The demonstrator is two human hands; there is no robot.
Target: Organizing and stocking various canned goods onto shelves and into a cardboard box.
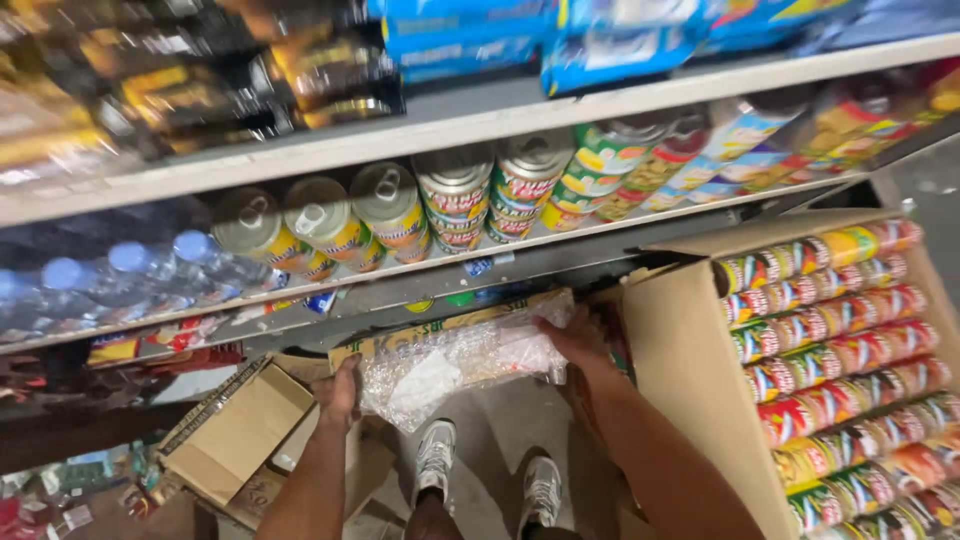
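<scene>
A clear plastic wrap (455, 365) over a flat cardboard tray (440, 330) sits at centre. Round cans (455, 205) with yellow, red and green labels line the middle shelf. Blue packets (600, 35) lie top centre, dark ones (200, 85) upper left (blurred). A brown carton (690, 380) at right holds striped tubes (850, 370).

Bright, even store light with heavy motion blur.
The upper left of the frame smears most; glare glints on can lids (455, 165); lower left sits in shadow.
</scene>
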